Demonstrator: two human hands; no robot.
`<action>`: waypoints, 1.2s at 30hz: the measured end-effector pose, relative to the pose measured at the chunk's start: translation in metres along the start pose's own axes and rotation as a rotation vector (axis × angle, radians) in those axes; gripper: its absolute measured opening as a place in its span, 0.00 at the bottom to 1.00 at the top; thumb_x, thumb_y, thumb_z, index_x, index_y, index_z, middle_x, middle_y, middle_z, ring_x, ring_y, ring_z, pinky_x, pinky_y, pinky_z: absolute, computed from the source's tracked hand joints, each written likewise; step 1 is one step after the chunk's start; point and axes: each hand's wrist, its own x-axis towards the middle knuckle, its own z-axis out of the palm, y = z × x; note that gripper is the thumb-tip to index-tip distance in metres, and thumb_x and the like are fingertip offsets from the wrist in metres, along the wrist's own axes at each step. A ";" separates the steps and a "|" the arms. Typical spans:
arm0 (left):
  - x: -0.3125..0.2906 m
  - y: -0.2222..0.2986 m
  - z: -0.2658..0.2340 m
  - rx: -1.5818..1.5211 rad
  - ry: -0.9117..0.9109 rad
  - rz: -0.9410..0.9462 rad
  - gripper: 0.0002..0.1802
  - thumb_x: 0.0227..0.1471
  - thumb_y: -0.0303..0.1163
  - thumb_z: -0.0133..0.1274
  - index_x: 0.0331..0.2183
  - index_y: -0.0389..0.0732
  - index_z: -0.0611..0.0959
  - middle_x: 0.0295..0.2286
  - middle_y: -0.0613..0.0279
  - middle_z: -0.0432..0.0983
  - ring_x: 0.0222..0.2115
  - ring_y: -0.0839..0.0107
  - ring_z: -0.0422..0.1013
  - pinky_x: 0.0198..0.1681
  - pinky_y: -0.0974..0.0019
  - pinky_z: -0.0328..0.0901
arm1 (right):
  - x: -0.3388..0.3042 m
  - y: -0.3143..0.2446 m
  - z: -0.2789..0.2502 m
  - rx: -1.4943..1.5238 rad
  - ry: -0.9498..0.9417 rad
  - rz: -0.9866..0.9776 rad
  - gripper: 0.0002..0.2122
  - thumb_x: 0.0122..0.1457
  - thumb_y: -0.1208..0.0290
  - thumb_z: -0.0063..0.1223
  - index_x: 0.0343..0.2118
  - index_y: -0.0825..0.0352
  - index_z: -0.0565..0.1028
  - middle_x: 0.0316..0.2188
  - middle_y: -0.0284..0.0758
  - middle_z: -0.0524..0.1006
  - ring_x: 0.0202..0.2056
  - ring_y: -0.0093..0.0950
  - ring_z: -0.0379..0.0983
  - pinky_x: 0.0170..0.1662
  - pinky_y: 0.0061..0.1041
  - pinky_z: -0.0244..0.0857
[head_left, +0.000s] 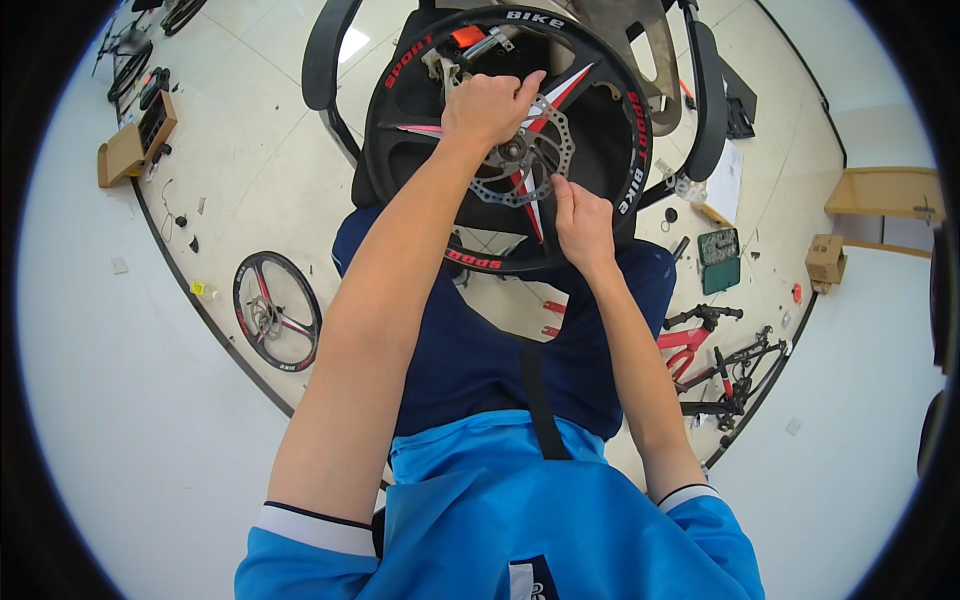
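Observation:
A black three-spoke bicycle wheel [634, 165] with red and white accents lies flat before me, over my lap and the chair. On its hub sits a silver brake disc [566, 140] full of holes. Over the disc's upper left part my left hand [488, 108] is closed, its thumb stretched toward the far right. Whatever its curled fingers hold is hidden beneath them. At the disc's lower right edge is my right hand [585, 222], fingers curled and pressed together. A thin dark piece may show at its fingertips; I cannot tell what it is.
Black chair armrests [707, 110] flank the wheel. A second wheel [316, 310] rests at the left. Right of me are a green case [721, 275], a pink-red bike frame [683, 347] and a cardboard box [826, 258]. Another open box [122, 157] lies far left.

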 end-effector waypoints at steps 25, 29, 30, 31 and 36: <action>0.000 -0.003 0.001 0.017 0.001 0.008 0.36 0.62 0.59 0.42 0.21 0.41 0.87 0.19 0.47 0.80 0.24 0.47 0.78 0.31 0.50 0.73 | -0.020 -0.024 0.044 0.901 -0.091 0.700 0.24 0.72 0.50 0.38 0.20 0.59 0.59 0.13 0.21 0.52 0.11 0.15 0.46 0.14 0.20 0.42; 0.000 -0.001 -0.001 0.023 -0.008 0.005 0.36 0.63 0.59 0.42 0.21 0.41 0.87 0.19 0.47 0.80 0.24 0.47 0.78 0.30 0.50 0.73 | -0.010 -0.012 0.014 0.898 -0.321 0.718 0.24 0.72 0.49 0.39 0.20 0.58 0.59 0.12 0.20 0.50 0.11 0.14 0.44 0.14 0.19 0.39; 0.000 0.001 -0.001 0.015 -0.011 0.005 0.36 0.63 0.59 0.42 0.21 0.41 0.87 0.19 0.47 0.79 0.24 0.47 0.78 0.30 0.50 0.73 | -0.008 -0.008 0.011 0.822 -0.348 0.684 0.24 0.72 0.48 0.38 0.20 0.57 0.58 0.12 0.19 0.49 0.11 0.14 0.44 0.14 0.19 0.39; 0.001 0.003 -0.002 0.008 -0.015 0.005 0.36 0.63 0.59 0.42 0.21 0.40 0.87 0.19 0.47 0.79 0.24 0.47 0.78 0.30 0.50 0.73 | -0.006 -0.006 0.008 0.745 -0.375 0.650 0.25 0.72 0.48 0.37 0.19 0.57 0.57 0.12 0.19 0.49 0.11 0.14 0.43 0.14 0.19 0.38; 0.000 -0.001 0.000 0.020 -0.020 0.003 0.36 0.63 0.58 0.42 0.21 0.40 0.87 0.19 0.47 0.79 0.24 0.47 0.78 0.31 0.50 0.73 | 0.006 0.001 -0.008 0.805 -0.608 0.673 0.24 0.72 0.47 0.36 0.20 0.56 0.56 0.13 0.19 0.48 0.12 0.14 0.41 0.15 0.18 0.36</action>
